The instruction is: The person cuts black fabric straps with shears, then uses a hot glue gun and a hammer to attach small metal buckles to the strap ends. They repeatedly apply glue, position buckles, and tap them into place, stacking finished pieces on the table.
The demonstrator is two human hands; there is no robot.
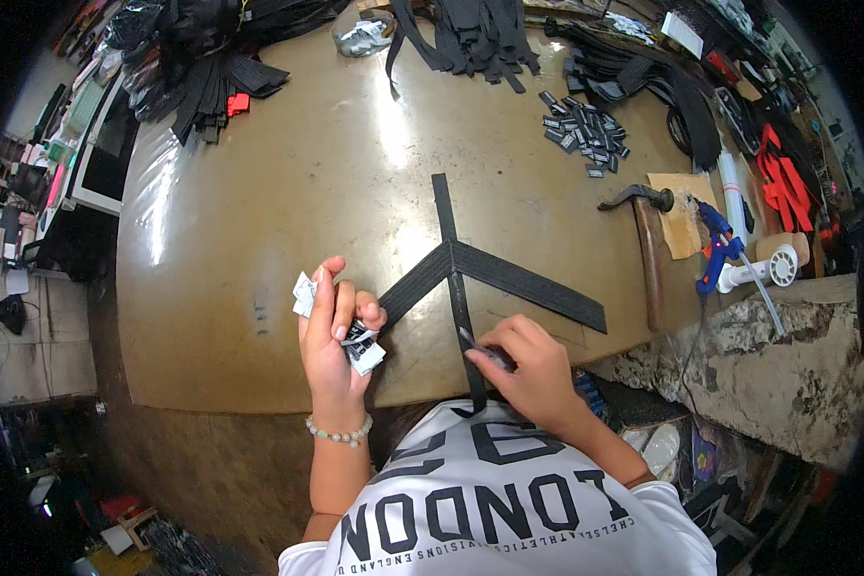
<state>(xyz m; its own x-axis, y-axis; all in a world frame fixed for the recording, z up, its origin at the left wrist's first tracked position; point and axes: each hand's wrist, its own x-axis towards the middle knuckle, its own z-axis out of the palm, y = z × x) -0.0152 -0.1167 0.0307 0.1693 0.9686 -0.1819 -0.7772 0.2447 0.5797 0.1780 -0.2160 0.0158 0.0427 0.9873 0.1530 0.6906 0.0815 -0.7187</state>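
Note:
My left hand (334,331), raised over the table's near edge, is closed around a small bundle of white and black fabric labels (363,353). Their ends stick out on both sides of the fingers. To its right, a wide black webbing strap (538,288) lies bent in a V. A narrow black strip (460,307) crosses its peak and runs down over the table edge toward my shirt. My right hand (526,365) is pinched beside the lower part of this strip. Something small and dark shows between thumb and fingers; its kind is unclear.
A hammer (651,240) and a blue glue gun (718,245) lie at the right by a white spool (763,269). Small black labels (586,132) are heaped farther back. Bundles of black straps (480,38) line the far edge, near a plastic tub (363,36).

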